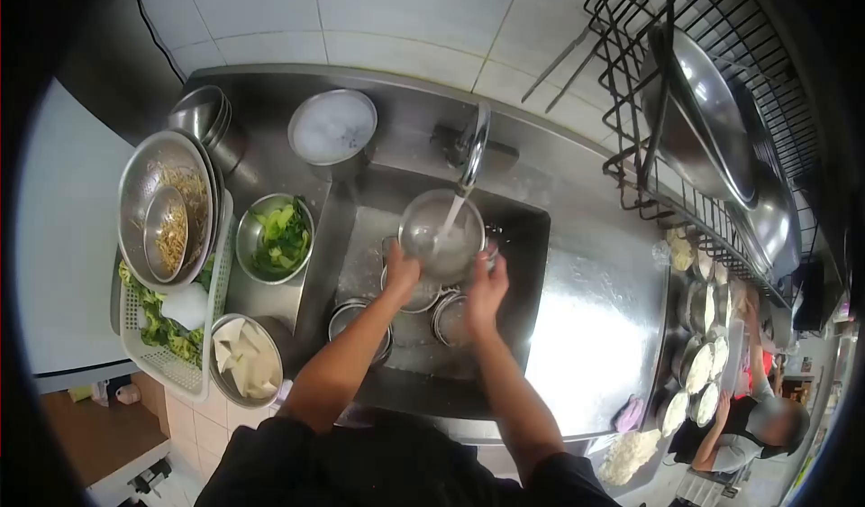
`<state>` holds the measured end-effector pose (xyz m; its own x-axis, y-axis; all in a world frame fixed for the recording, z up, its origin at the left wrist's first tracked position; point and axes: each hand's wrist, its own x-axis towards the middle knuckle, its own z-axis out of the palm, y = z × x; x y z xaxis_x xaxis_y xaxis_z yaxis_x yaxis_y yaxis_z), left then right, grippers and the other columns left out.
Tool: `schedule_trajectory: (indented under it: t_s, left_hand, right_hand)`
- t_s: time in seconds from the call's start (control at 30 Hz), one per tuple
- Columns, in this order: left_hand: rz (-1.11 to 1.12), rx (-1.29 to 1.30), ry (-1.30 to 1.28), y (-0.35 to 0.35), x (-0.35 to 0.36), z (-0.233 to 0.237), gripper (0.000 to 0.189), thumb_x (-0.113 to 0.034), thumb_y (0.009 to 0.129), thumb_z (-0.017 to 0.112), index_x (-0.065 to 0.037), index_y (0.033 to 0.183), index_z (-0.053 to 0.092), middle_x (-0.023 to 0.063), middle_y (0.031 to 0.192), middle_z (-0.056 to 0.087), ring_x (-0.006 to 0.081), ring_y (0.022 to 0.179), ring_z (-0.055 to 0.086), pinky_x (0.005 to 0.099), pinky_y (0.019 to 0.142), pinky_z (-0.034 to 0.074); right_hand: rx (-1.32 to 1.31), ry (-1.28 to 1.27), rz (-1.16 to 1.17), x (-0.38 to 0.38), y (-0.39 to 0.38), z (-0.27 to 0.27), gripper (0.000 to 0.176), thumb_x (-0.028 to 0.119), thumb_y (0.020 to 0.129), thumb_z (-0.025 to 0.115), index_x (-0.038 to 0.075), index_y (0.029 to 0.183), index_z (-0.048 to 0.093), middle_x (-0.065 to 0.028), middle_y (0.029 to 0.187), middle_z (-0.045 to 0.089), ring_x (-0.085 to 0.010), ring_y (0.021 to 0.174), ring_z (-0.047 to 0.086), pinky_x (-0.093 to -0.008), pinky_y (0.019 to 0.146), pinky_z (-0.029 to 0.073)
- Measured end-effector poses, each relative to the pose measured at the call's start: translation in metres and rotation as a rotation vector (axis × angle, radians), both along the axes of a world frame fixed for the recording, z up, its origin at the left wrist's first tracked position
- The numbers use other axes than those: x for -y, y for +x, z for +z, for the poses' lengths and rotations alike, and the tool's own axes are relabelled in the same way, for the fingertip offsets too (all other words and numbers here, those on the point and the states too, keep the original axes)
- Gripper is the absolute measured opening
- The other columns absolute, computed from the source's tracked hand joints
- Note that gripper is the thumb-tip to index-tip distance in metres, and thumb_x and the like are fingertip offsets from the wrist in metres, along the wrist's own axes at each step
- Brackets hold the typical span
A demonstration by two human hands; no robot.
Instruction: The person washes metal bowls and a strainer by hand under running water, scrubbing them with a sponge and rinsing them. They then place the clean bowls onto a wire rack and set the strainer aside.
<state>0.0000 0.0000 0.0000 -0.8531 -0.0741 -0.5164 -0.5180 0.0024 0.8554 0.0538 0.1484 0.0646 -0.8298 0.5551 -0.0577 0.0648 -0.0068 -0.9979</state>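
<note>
Between my hands a round metal bowl is held up over the sink, under a stream of water from the faucet. My left hand grips its lower left side, and my right hand holds its right edge. The fingers behind the bowl are partly hidden. Beneath it on the sink floor lie several metal containers, among them one at the left and one at the right.
Left of the sink stand a bowl of leafy greens, a pot of white chunks, a basket with broccoli and stacked bowls. A sudsy pot sits behind. At right are a wire rack, filled bowls and another person.
</note>
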Motion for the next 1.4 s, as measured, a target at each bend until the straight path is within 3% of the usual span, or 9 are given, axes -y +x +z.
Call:
schedule_trajectory:
  t_s: [0.17,0.33,0.47,0.6,0.63,0.8,0.9,1.23,1.4]
  left_hand:
    - [-0.389,0.169,0.41,0.045,-0.001,-0.004,0.054,-0.005,0.091,0.059,-0.006,0.143,0.046,0.0114,0.119,0.065,0.022,0.105,0.066,0.0371,0.09,0.055]
    - [-0.264,0.08,0.337,0.019,0.0,-0.078,0.034,-0.019,0.098,0.055,-0.001,0.127,0.058,0.018,0.112,0.068,0.0318,0.1,0.067,0.0432,0.088,0.052]
    - [-0.422,-0.173,0.128,0.033,0.016,-0.108,0.039,-0.028,0.101,0.053,0.003,0.123,0.062,0.0257,0.113,0.068,0.0416,0.105,0.065,0.048,0.091,0.049]
    - [-0.522,-0.285,-0.199,0.054,0.069,-0.142,0.054,-0.039,0.095,0.062,0.001,0.132,0.059,0.0281,0.128,0.063,0.0433,0.12,0.06,0.0466,0.101,0.047]
    - [-0.593,-0.16,-0.443,0.058,0.089,-0.086,0.056,-0.042,0.093,0.065,-0.002,0.132,0.06,0.0273,0.133,0.061,0.0409,0.123,0.059,0.0458,0.103,0.047]
    - [-0.478,0.174,-1.025,0.111,0.141,-0.046,0.051,-0.041,0.087,0.074,-0.013,0.13,0.064,0.0225,0.13,0.062,0.0369,0.12,0.061,0.045,0.1,0.05]
    - [-0.334,-0.131,-0.717,0.071,0.116,-0.15,0.054,-0.037,0.084,0.078,-0.009,0.129,0.064,0.0213,0.124,0.065,0.0385,0.116,0.062,0.0456,0.099,0.051]
    - [-0.64,0.229,-0.897,0.058,0.043,-0.206,0.044,-0.024,0.086,0.073,0.001,0.121,0.062,0.0263,0.128,0.062,0.0396,0.124,0.059,0.0456,0.1,0.051]
    - [-0.425,0.307,-0.86,0.066,0.043,-0.273,0.094,-0.032,0.085,0.077,0.007,0.154,0.027,0.0304,0.153,0.041,0.0396,0.139,0.046,0.0431,0.116,0.037]
  right_hand:
    - [0.435,-0.614,0.052,-0.019,-0.029,0.057,0.043,0.033,0.104,0.054,-0.005,0.121,0.067,-0.0126,0.117,0.068,-0.0225,0.107,0.061,-0.0348,0.095,0.045]
    - [-0.164,0.478,-0.005,0.054,0.014,0.031,0.039,0.024,0.107,0.046,-0.006,0.125,0.062,-0.0203,0.11,0.065,-0.0251,0.112,0.058,-0.0357,0.101,0.043]
    - [0.405,0.242,0.409,-0.006,-0.032,0.045,0.036,0.029,0.105,0.051,-0.001,0.114,0.067,-0.0143,0.105,0.065,-0.0208,0.103,0.057,-0.0363,0.09,0.045]
    - [0.608,-0.581,0.389,0.003,0.043,-0.218,0.042,0.037,0.097,0.057,0.001,0.119,0.066,-0.0099,0.106,0.064,-0.0244,0.103,0.058,-0.047,0.088,0.047]
    - [0.849,-0.235,0.237,0.021,0.063,-0.137,0.036,0.039,0.096,0.064,0.007,0.112,0.065,-0.0061,0.097,0.064,-0.0192,0.094,0.059,-0.0425,0.087,0.048]
    - [0.763,-0.942,0.181,-0.002,0.164,-0.122,0.047,0.048,0.102,0.054,0.004,0.114,0.064,-0.0115,0.098,0.071,-0.0296,0.088,0.07,-0.0425,0.078,0.059]
    - [0.855,-1.014,0.136,-0.039,0.194,-0.139,0.049,0.051,0.102,0.054,0.005,0.114,0.063,-0.0118,0.104,0.069,-0.0297,0.094,0.07,-0.0465,0.077,0.061]
    - [0.709,-1.15,0.03,-0.055,0.185,-0.063,0.073,0.071,0.1,0.034,0.01,0.131,0.059,-0.0122,0.122,0.069,-0.0319,0.11,0.067,-0.0502,0.087,0.056]
    - [0.685,-1.113,0.031,-0.038,0.133,-0.062,0.07,0.07,0.1,0.036,0.012,0.132,0.059,-0.0088,0.125,0.068,-0.0315,0.114,0.064,-0.0514,0.091,0.053]
